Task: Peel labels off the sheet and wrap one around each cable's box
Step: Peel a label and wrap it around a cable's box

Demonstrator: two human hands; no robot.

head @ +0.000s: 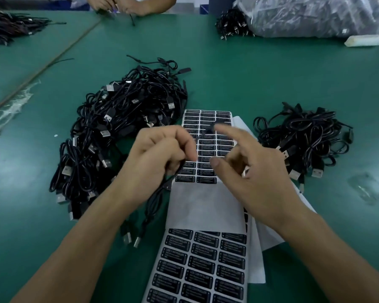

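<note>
- My left hand (160, 156) is curled, pinching a black cable (153, 196) just above the label sheet (206, 204).
- The cable's blurred end points at my right forefinger; I cannot tell if they touch.
- My right hand (256, 171) is spread over the sheet, fingers loose.
- Cable piles (118, 132) flank the sheet on the table (249, 73).

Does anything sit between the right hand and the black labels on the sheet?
Only the thin black cable that the left hand grips: it slants over the middle rows of the white sheet of black rectangular labels. The right hand hovers over the sheet's right side, fingers spread; the lowest rows lie uncovered.
</note>
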